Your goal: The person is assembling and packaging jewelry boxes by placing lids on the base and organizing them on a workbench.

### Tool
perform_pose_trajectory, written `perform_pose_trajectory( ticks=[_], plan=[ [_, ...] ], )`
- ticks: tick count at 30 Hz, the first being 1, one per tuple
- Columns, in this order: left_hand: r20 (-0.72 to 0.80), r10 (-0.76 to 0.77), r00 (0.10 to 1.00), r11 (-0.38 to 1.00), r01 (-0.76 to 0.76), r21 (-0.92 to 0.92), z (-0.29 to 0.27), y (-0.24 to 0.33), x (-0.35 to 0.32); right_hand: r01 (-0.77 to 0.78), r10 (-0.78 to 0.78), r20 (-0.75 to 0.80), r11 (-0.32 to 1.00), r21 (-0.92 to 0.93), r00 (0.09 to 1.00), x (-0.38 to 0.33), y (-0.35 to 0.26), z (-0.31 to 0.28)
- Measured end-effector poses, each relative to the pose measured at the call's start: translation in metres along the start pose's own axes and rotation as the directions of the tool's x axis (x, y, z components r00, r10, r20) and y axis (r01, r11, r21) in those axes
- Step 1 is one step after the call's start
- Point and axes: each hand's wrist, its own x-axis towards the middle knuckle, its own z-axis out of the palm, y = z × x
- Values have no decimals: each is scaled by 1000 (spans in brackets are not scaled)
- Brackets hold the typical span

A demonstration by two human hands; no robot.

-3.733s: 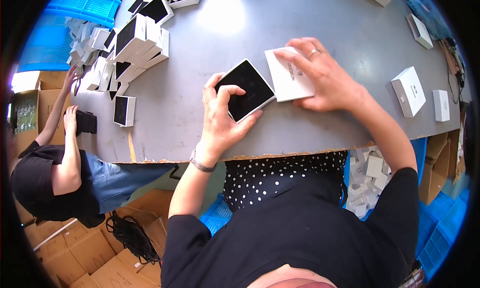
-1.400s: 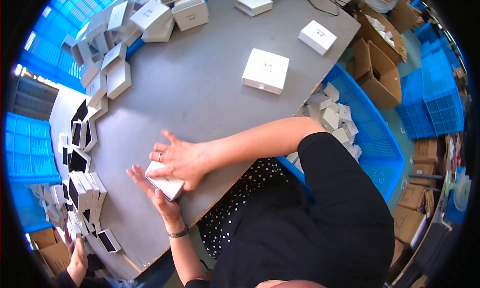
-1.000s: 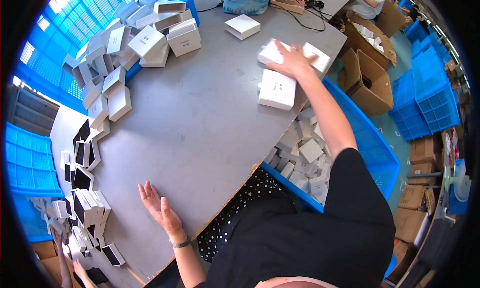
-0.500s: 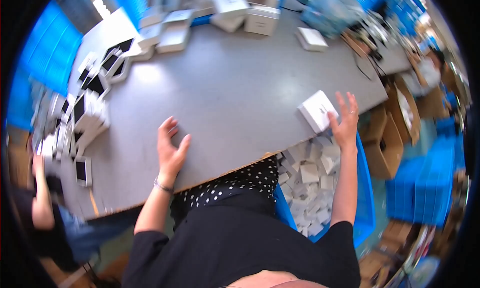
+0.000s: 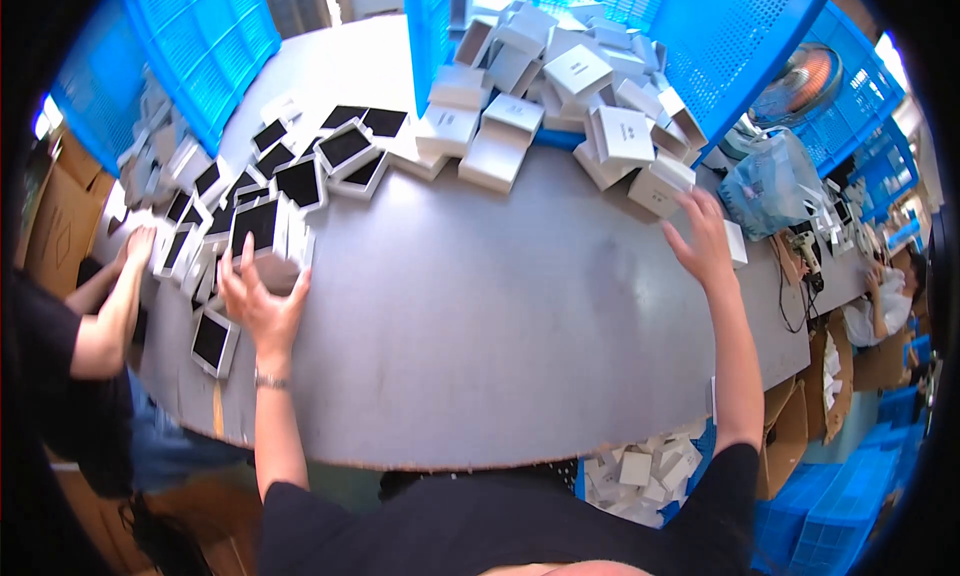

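Observation:
My left hand reaches to the left side of the grey table, fingers apart, against a row of open white boxes with black inserts. It touches a blurred box at their near end; I see no firm grip. My right hand is stretched out to the right with fingers spread, holding nothing. It hovers beside a small white box and just below the heap of white boxes.
Blue crates stand behind the table. Another person's arm works at the far left edge. A plastic bag and a fan sit at right. A blue bin of white boxes is below the table edge.
The view has swung left and up. My left hand went to the black-lined boxes. My right hand left the white box it touched at the table's edge and now reaches toward the heap.

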Motion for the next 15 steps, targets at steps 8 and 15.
perform_pose_trajectory(
  ticks=[8,15],
  plan=[
    [-43,-98,994,979,88,-181,35,-3,1,-330,334,47,941,-74,942,298,45,113],
    [-110,-82,990,986,64,-156,45,-3,3,-341,194,291,687,641,937,284,67,170]
  ],
)
